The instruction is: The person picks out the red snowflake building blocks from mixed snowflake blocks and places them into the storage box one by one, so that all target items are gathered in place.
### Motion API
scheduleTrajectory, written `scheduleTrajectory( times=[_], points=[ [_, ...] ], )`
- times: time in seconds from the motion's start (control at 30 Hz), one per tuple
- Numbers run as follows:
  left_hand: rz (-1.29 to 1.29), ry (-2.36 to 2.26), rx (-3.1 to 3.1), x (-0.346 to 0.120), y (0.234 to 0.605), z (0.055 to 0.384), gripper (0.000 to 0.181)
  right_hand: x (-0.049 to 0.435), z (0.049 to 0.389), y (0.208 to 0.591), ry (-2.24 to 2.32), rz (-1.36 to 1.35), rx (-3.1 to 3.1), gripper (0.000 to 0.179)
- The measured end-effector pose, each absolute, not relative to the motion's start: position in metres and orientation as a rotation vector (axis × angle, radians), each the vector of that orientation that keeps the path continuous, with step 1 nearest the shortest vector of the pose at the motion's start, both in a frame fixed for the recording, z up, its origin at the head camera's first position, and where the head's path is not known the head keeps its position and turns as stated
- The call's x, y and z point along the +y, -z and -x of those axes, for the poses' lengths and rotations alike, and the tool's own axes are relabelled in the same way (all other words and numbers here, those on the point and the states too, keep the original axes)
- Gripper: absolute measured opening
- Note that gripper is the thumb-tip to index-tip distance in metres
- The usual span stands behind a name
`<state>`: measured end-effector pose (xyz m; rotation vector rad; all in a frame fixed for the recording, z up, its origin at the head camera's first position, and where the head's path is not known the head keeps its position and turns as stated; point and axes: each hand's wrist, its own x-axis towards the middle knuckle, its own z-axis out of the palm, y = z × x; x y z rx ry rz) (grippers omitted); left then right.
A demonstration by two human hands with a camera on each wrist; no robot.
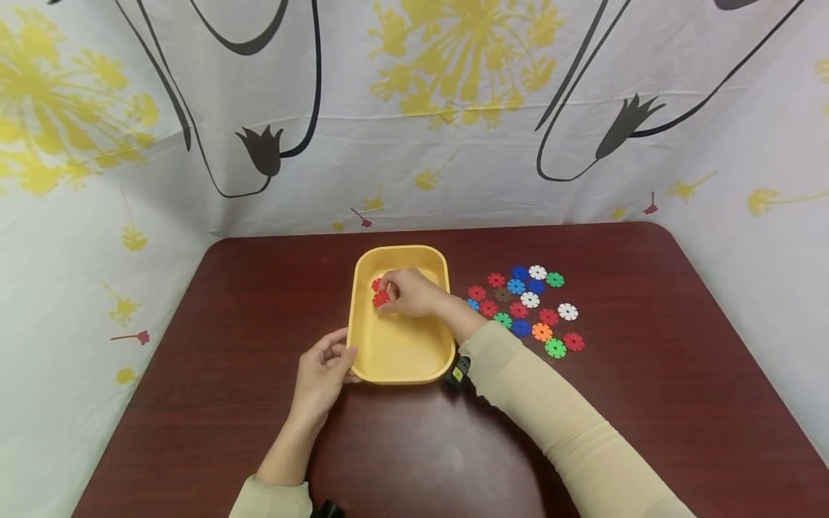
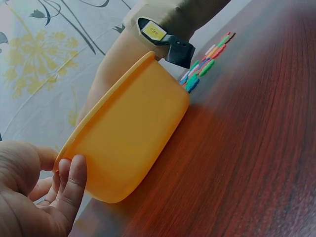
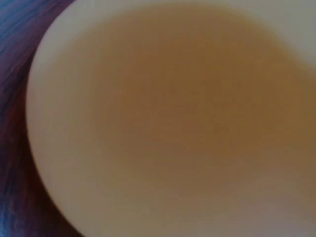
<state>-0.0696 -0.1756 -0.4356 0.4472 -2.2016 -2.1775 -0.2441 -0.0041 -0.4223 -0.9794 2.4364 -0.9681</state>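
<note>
A yellow plastic tub [image 1: 404, 352] stands on the table, its rim pinched at the near left corner by my left hand [image 1: 322, 374]. In the left wrist view, the fingers of that hand [image 2: 37, 190] bend against the tub's outer wall [image 2: 133, 133]. My right hand [image 1: 413, 293] reaches into the tub from the right, thumb and fingers curled about a red notched disc [image 1: 380, 298] near its left side. Just behind lies another red notched disc [image 1: 377, 284], partly covered by the fingers. The right wrist view is mostly a blurred yellowish surface.
Right of the tub, several notched discs lie scattered, among them a green disc [image 1: 555, 348], an orange disc [image 1: 542, 332] and a white disc [image 1: 568, 311]. A patterned cloth [image 1: 414, 158] hangs behind the dark red table [image 1: 622, 288].
</note>
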Motion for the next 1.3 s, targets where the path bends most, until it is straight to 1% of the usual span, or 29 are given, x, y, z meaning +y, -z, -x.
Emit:
scheduleTrajectory(
  times=[0.17, 0.4, 0.5, 0.87, 1.0, 1.3],
  points=[
    [-0.451, 2.179, -2.204, -0.174, 0.437, 0.069, 0.037, -0.003, 0.242, 0.424, 0.905, 0.953, 2.405, 0.028],
    [-0.450, 2.168, -2.222, -0.173, 0.438, 0.068, 0.037, -0.002, 0.241, 0.425, 0.887, 0.841, 2.418, 0.037],
    [-0.450, 2.170, -2.220, -0.173, 0.437, 0.068, 0.037, -0.002, 0.239, 0.424, 0.898, 0.826, 2.413, 0.036],
    [-0.440, 2.181, -2.204, -0.172, 0.439, 0.068, 0.038, -0.004, 0.237, 0.422, 0.994, 0.980, 2.311, 0.024],
    [-0.439, 2.182, -2.200, -0.172, 0.439, 0.069, 0.038, -0.002, 0.238, 0.422, 1.044, 0.998, 2.272, 0.019],
    [-0.456, 2.153, -2.233, -0.175, 0.436, 0.069, 0.040, 0.012, 0.235, 0.408, 1.283, 0.989, 2.253, 0.026]
  ],
)
